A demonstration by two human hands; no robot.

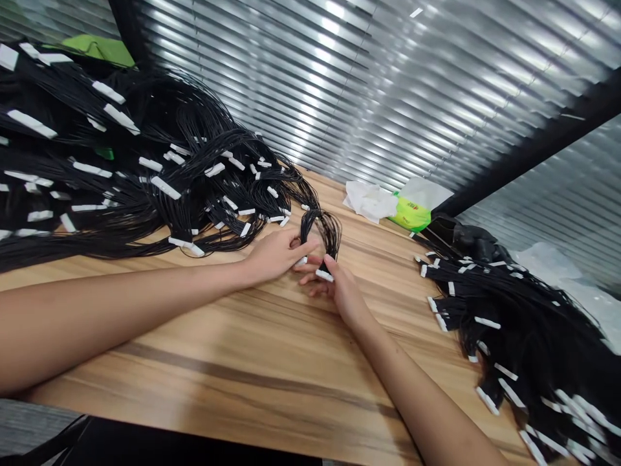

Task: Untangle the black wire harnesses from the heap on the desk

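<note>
Wires (pixel 330 234) in a slim black bundle are looping away from you, arching just beyond your grip over the counter (pixel 242 388). Your left hand (pixel 279 252) is pinching one leg narrowly, a white connector (pixel 301 261) showing by the thumb; your right hand (pixel 347 291) is holding the other leg just above its own white plug (pixel 325 276). You are likely working best by pinching close to the ends, sparing single strands any pull, and by letting the loop relax without twisting. Strands are fanning at the arch, so you are risking a snag on the large cable pile (pixel 204 155) beyond and left of your grip. Another heap of cables (pixel 524 323) is lying well to its right; a green packet (pixel 411 212) is resting beyond, rightward.
</note>
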